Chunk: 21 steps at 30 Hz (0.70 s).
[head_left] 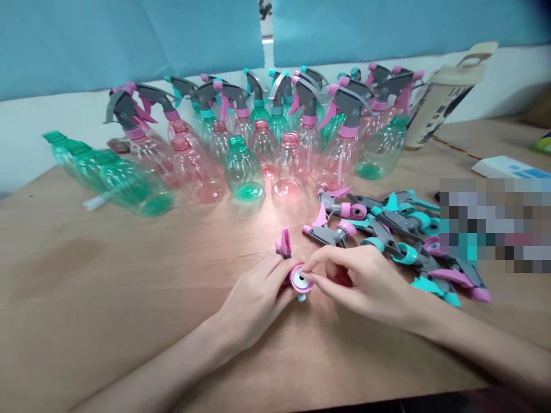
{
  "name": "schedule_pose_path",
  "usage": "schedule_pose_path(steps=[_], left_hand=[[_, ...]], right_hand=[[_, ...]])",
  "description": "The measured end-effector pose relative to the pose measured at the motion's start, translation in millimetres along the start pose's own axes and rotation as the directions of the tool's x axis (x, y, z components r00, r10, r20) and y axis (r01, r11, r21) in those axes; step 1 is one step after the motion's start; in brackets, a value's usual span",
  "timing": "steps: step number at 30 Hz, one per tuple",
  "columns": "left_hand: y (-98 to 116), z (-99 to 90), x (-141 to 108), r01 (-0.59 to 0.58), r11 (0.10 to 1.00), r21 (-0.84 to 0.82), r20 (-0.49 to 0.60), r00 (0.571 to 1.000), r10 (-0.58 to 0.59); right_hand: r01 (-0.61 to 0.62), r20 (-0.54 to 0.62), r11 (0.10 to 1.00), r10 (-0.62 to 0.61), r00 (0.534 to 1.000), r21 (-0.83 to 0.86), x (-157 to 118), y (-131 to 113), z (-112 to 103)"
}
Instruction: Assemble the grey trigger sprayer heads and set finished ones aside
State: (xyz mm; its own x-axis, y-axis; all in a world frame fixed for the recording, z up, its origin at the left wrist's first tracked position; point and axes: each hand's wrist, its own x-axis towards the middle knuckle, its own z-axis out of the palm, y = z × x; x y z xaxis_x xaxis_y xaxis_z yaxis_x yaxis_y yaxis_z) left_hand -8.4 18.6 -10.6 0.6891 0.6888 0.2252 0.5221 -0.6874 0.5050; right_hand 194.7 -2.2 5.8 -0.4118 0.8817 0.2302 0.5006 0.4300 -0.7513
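My left hand is closed round a pink and grey spray head, whose pink collar faces up toward the camera. Inside the collar lies a white disc with a dark hole in its middle. My right hand is at the collar's right edge, thumb and forefinger pinched together at the white disc. Whether those fingertips grip the disc or only touch it is too small to tell. To the right of my right hand lies a pile of loose spray heads in pink, turquoise and grey.
Clear green and pink bottles stand along the back of the wooden table, many with spray heads on. Green bottles lean at the left. A tumbler and a white box are at the back right.
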Motion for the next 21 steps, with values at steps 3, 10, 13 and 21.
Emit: schedule_pose_path(steps=[3,10,13,21], left_hand=[[-0.2,-0.1,-0.1,0.000,1.000,0.003,-0.011,1.000,0.000],[-0.8,0.7,-2.8,0.038,0.999,0.023,-0.003,0.999,-0.038],[-1.3,1.3,-3.4,0.060,0.998,0.023,0.004,0.998,-0.060],[-1.8,2.6,-3.7,0.072,0.996,0.049,0.010,0.997,-0.072]], right_hand=[[0.026,-0.003,0.994,-0.027,1.000,-0.105,0.1,-1.2,-0.5],[0.080,0.067,0.891,-0.056,0.996,-0.446,5.0,-12.8,-9.7],[0.105,0.089,0.833,-0.068,0.994,-0.544,8.7,-19.6,-12.2],[0.143,0.143,0.806,-0.073,0.987,-0.575,15.6,-28.4,-11.4]])
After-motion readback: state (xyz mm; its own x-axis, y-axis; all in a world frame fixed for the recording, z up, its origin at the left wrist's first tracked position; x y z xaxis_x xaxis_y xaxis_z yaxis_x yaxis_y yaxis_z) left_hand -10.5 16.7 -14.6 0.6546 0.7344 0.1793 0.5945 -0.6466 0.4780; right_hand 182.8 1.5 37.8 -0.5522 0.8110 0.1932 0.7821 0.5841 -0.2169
